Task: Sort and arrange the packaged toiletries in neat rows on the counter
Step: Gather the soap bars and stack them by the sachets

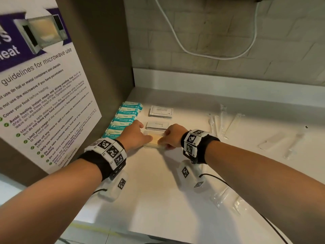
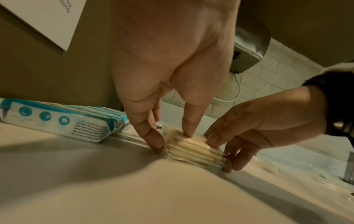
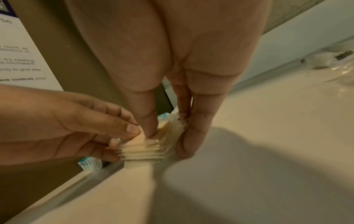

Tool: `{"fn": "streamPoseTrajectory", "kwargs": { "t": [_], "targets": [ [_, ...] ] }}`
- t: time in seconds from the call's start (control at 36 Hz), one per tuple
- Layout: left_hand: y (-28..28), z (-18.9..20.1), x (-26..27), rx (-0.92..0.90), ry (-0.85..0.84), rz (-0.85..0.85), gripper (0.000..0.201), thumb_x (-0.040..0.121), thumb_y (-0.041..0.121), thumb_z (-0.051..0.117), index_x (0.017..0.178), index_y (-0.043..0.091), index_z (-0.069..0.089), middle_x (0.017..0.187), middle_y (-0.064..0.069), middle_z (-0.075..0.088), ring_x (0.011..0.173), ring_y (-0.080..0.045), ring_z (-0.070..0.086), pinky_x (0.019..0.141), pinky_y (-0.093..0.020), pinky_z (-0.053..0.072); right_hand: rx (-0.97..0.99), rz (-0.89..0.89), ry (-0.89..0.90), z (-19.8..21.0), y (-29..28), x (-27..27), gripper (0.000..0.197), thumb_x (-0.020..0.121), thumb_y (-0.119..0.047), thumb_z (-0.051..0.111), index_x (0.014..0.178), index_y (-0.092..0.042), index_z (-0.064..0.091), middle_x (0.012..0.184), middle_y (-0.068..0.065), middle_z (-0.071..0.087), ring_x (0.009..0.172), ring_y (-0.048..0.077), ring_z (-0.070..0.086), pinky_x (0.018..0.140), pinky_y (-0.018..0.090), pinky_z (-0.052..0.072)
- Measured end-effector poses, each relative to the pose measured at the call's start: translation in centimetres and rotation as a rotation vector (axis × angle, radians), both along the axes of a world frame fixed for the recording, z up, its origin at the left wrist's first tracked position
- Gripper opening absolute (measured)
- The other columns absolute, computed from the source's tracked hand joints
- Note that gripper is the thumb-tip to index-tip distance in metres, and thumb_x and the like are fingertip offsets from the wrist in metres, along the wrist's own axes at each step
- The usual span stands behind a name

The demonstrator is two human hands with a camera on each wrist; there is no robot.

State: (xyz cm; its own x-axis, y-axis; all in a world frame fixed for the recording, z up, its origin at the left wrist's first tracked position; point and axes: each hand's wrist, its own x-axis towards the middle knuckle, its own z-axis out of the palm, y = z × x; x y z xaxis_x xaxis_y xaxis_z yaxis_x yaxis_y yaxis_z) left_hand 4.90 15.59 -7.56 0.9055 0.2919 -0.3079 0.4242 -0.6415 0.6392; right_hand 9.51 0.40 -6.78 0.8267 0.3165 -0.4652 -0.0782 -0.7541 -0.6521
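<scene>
A tiled wall (image 1: 228, 41) is rising at twelve o'clock, a white cable (image 1: 193, 52) drooping across it; a microwave poster (image 1: 44, 95) is hanging at nine o'clock

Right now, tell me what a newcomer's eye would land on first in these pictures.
Both hands meet mid-counter: the left hand and right hand press their fingertips against a small stack of clear-wrapped cream packets, as if squaring it. Left of them, a neat row of teal wipe packs lines the counter's edge beside a large microwave poster. Loose clear-wrapped items lie scattered to the right.
</scene>
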Motion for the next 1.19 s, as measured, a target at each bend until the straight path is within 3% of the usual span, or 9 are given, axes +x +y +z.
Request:
{"fn": "streamPoseTrajectory", "kwargs": {
  "t": [0.08, 0.25, 0.36, 0.56, 0.67, 0.75, 0.94, 1.11, 1.19],
  "targets": [
    [-0.2, 0.1, 0.2, 0.070, -0.019, -0.011, 0.052, 0.085, 0.028, 0.074, 0.126, 0.017, 0.044, 0.114, 0.000, 0.060, 0.100, -0.019, 0.057, 0.079, -0.028, 0.043, -0.023, 0.015, -0.006, 0.4, 0.3, 0.2, 0.025, 0.080, -0.016, 0.072, 0.100, -0.004, 0.065, 0.100, 0.012, 0.073, 0.092, 0.027, 0.072, 0.082, 0.036, 0.060],
    [-0.2, 0.6, 0.6, 0.106, -0.008, -0.028, 0.047, 0.086, 0.025, 0.073, 0.122, 0.016, 0.045, 0.109, 0.000, 0.056, 0.095, -0.018, 0.055, 0.076, -0.026, 0.043, -0.045, 0.035, -0.042, 0.7, 0.6, 0.5, 0.039, 0.083, -0.017, 0.070, 0.120, -0.007, 0.060, 0.108, 0.012, 0.069, 0.094, 0.027, 0.071, 0.082, 0.034, 0.059],
    [-0.2, 0.5, 0.8, 0.137, 0.003, -0.049, 0.045, 0.085, 0.026, 0.073, 0.119, 0.015, 0.047, 0.115, -0.002, 0.061, 0.096, -0.019, 0.055, 0.079, -0.027, 0.045, -0.047, 0.044, -0.045, 0.6, 0.5, 0.7, 0.032, 0.081, -0.020, 0.071, 0.111, -0.008, 0.065, 0.102, 0.010, 0.071, 0.090, 0.025, 0.072, 0.080, 0.032, 0.059],
    [-0.3, 0.7, 1.0, 0.173, 0.017, -0.063, 0.036, 0.087, 0.025, 0.070, 0.110, 0.020, 0.042, 0.103, 0.003, 0.053, 0.091, -0.018, 0.054, 0.070, -0.025, 0.043, -0.063, 0.087, -0.049, 0.6, 0.3, 1.0, 0.031, 0.082, -0.023, 0.069, 0.107, -0.006, 0.066, 0.098, 0.010, 0.072, 0.090, 0.024, 0.072, 0.084, 0.034, 0.059],
    [-0.3, 1.1, 1.1, 0.225, 0.026, -0.098, 0.033, 0.092, 0.026, 0.064, 0.116, 0.018, 0.043, 0.111, 0.000, 0.058, 0.092, -0.018, 0.054, 0.068, -0.023, 0.044, -0.064, 0.114, -0.054, 1.1, -0.9, 1.6, 0.025, 0.082, -0.022, 0.071, 0.102, -0.010, 0.063, 0.080, 0.004, 0.066, 0.066, 0.016, 0.066, 0.064, 0.023, 0.058],
    [-0.6, 2.2, 1.0, 0.224, -0.011, -0.114, 0.034, 0.093, 0.029, 0.063, 0.118, 0.019, 0.042, 0.108, 0.002, 0.057, 0.090, -0.016, 0.055, 0.061, -0.020, 0.043, -0.066, 0.053, -0.124, 2.2, -3.1, 3.0, 0.025, 0.085, -0.021, 0.069, 0.104, -0.005, 0.065, 0.089, 0.008, 0.066, 0.069, 0.019, 0.064, 0.061, 0.026, 0.058],
    [-6.1, 4.8, 1.4, 0.232, -0.139, -0.306, 0.036, 0.088, 0.042, 0.066, 0.117, 0.025, 0.051, 0.116, 0.002, 0.061, 0.100, -0.019, 0.058, 0.085, -0.032, 0.046, -0.462, 0.040, -0.289, 5.0, -11.0, 6.2, 0.033, 0.089, -0.032, 0.059, 0.101, -0.003, 0.067, 0.096, 0.011, 0.074, 0.086, 0.029, 0.071, 0.082, 0.041, 0.058],
    [-13.7, 4.1, 1.0, 0.310, -0.020, -0.577, 0.039, 0.088, 0.051, 0.063, 0.099, 0.014, 0.063, 0.099, -0.002, 0.066, 0.087, -0.019, 0.061, 0.073, -0.032, 0.050, -0.628, 0.036, -0.233, 3.6, -14.4, 7.1, 0.034, 0.084, -0.044, 0.064, 0.075, -0.011, 0.068, 0.061, 0.001, 0.066, 0.058, 0.021, 0.064, 0.070, 0.030, 0.055],
    [-16.4, 3.2, 0.3, 0.366, 0.060, -0.638, 0.047, 0.088, 0.058, 0.059, 0.070, 0.014, 0.056, 0.072, 0.000, 0.059, 0.063, -0.015, 0.054, 0.056, -0.026, 0.040, -0.595, 0.022, -0.241, 2.2, -14.4, 7.3, 0.046, 0.079, -0.055, 0.064, 0.061, -0.013, 0.066, 0.062, 0.003, 0.069, 0.060, 0.025, 0.066, 0.076, 0.035, 0.057]
  ]
}}
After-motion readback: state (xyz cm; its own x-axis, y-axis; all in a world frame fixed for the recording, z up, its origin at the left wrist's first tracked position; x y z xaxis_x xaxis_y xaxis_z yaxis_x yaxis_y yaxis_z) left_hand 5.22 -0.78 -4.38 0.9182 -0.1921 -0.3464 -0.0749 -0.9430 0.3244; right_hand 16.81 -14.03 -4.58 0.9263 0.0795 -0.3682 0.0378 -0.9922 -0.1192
